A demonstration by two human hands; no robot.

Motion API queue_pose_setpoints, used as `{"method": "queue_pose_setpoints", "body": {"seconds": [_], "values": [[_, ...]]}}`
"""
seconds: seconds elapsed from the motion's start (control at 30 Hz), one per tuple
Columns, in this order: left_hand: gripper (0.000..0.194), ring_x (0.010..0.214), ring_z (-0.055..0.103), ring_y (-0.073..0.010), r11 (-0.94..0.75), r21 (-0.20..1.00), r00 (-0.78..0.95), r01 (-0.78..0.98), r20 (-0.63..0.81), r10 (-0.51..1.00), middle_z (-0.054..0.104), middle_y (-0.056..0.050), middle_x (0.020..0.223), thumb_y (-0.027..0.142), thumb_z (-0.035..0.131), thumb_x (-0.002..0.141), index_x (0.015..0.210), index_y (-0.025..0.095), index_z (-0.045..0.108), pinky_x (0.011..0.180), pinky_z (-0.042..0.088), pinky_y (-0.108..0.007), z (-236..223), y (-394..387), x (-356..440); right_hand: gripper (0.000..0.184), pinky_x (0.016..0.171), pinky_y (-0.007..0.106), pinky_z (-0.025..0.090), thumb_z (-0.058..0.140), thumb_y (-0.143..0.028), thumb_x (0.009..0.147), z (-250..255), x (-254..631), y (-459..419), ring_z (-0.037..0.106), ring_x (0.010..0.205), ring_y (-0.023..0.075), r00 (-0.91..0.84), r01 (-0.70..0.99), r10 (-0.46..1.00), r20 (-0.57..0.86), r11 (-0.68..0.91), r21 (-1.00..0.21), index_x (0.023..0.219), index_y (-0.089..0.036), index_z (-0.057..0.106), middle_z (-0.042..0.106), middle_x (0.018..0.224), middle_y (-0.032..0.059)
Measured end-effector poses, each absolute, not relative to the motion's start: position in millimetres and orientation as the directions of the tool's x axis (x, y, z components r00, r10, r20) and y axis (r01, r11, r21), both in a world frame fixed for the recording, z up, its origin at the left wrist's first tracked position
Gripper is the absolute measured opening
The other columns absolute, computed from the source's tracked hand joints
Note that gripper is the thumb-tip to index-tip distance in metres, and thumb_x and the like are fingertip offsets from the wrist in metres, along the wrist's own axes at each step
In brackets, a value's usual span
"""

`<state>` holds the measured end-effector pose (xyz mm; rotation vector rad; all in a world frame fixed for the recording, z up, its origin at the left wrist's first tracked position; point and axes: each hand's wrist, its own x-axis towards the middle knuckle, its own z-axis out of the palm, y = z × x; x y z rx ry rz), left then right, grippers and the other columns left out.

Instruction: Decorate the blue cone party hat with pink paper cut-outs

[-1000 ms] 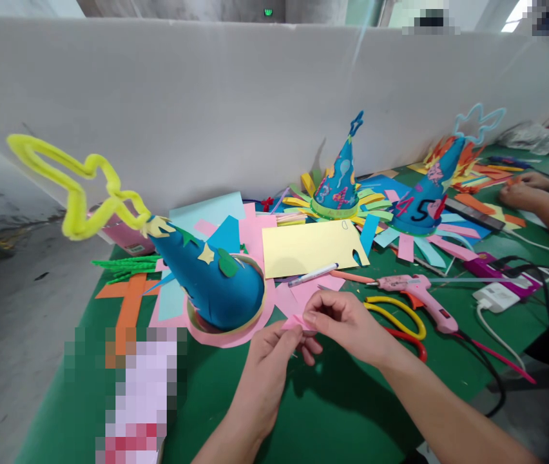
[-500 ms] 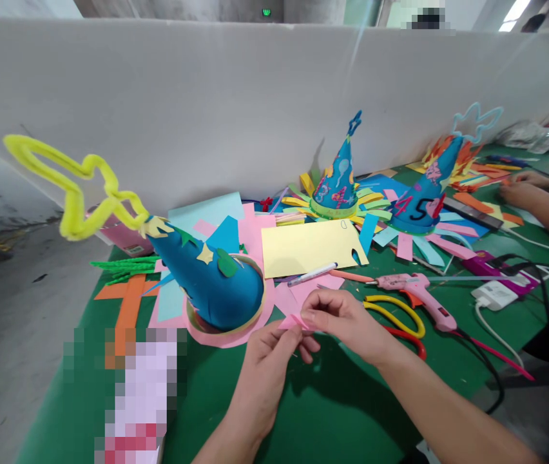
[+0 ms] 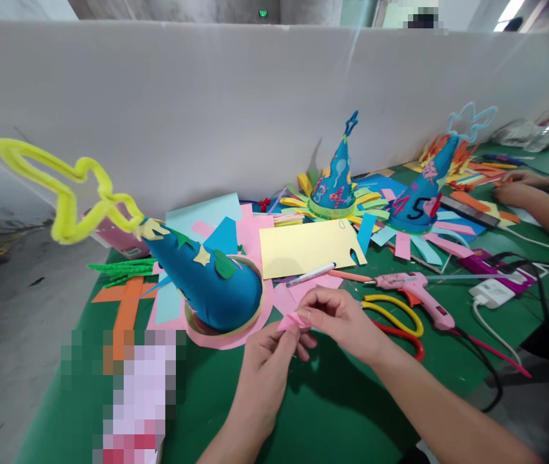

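A small folded piece of pink paper (image 3: 288,321) is pinched between my two hands above the green table. My left hand (image 3: 269,357) grips it from below, thumb on top. From the right, my right hand (image 3: 335,319) holds its other end between thumb and fingertips. Just left lies a blue cone hat (image 3: 226,296) with a pink brim, tilted over, bearing green and cream cut-outs and a yellow fuzzy-wire star (image 3: 69,193) at its tip. Behind my hands are a pen (image 3: 310,274) and a cream paper sheet (image 3: 303,248) with cut-outs.
Scissors (image 3: 400,316) with yellow and red handles and a pink glue gun (image 3: 414,287) lie to the right. Two finished-looking cone hats (image 3: 339,187) stand behind. A purple power strip (image 3: 497,267) trails cables. Another person's hands (image 3: 520,187) are at far right.
The view has shifted slightly. My hands keep their pinch on the pink paper, with hardly any change in their pose.
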<state>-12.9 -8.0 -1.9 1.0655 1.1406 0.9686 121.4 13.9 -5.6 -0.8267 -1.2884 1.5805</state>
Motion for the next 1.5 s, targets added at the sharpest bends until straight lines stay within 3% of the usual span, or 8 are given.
{"method": "queue_pose_setpoints", "body": {"seconds": [0.23, 0.8, 1.23, 1.4, 1.5], "values": [[0.026, 0.066, 0.053, -0.0160, 0.214, 0.975, 0.193, -0.065, -0.198, 0.961, 0.059, -0.003, 0.061, 0.030, 0.050, 0.080, 0.065, 0.014, 0.063, 0.065, 0.040, -0.026, -4.4, -10.9, -14.3, 0.013, 0.044, 0.022, 0.039, 0.055, -0.026, 0.078, -5.3, 117.7, 13.0, 0.051, 0.043, 0.0090, -0.312, -0.211, 0.949, 0.037, -0.031, -0.977, 0.069, -0.016, 0.054, 0.049, 0.052, -0.0047], [0.021, 0.060, 0.053, -0.0154, 0.249, 0.962, 0.114, -0.113, -0.236, 0.965, 0.058, -0.003, 0.058, 0.032, 0.061, 0.071, 0.062, 0.013, 0.063, 0.059, 0.041, -0.025, 0.1, -11.6, -8.2, 0.012, 0.042, 0.021, 0.040, 0.053, -0.024, 0.079, -7.7, 113.3, 8.4, 0.052, 0.044, 0.0092, -0.219, -0.104, 0.973, 0.065, 0.043, -0.994, 0.070, -0.016, 0.055, 0.050, 0.051, -0.0042], [0.014, 0.053, 0.049, -0.0123, 0.254, 0.949, 0.062, -0.184, -0.247, 0.967, 0.057, -0.001, 0.056, 0.027, 0.061, 0.068, 0.064, 0.013, 0.064, 0.055, 0.040, -0.024, 0.6, -10.1, -6.4, 0.013, 0.045, 0.023, 0.041, 0.057, -0.028, 0.077, -9.4, 108.3, 5.3, 0.052, 0.045, 0.0092, -0.192, -0.210, 0.980, 0.061, 0.020, -0.977, 0.071, -0.017, 0.056, 0.049, 0.062, -0.0030], [0.017, 0.052, 0.051, -0.0123, 0.319, 0.922, 0.056, -0.221, -0.315, 0.947, 0.061, -0.003, 0.058, 0.028, 0.063, 0.067, 0.063, 0.012, 0.064, 0.055, 0.041, -0.024, -0.8, -9.3, -8.6, 0.021, 0.052, 0.023, 0.037, 0.051, -0.034, 0.080, -13.1, 123.1, 10.7, 0.045, 0.057, 0.0105, -0.079, -0.114, 0.997, 0.022, 0.013, -0.993, 0.080, -0.017, 0.064, 0.051, 0.067, 0.0004], [0.018, 0.051, 0.051, -0.0117, 0.335, 0.916, 0.089, -0.221, -0.323, 0.942, 0.061, -0.004, 0.057, 0.029, 0.062, 0.069, 0.063, 0.011, 0.064, 0.055, 0.041, -0.024, -2.9, -9.3, -9.9, 0.024, 0.051, 0.022, 0.033, 0.048, -0.034, 0.082, -11.7, 133.5, 14.6, 0.041, 0.057, 0.0103, -0.118, -0.055, 0.993, -0.012, -0.018, -0.998, 0.079, -0.016, 0.065, 0.049, 0.064, -0.0003]]}}
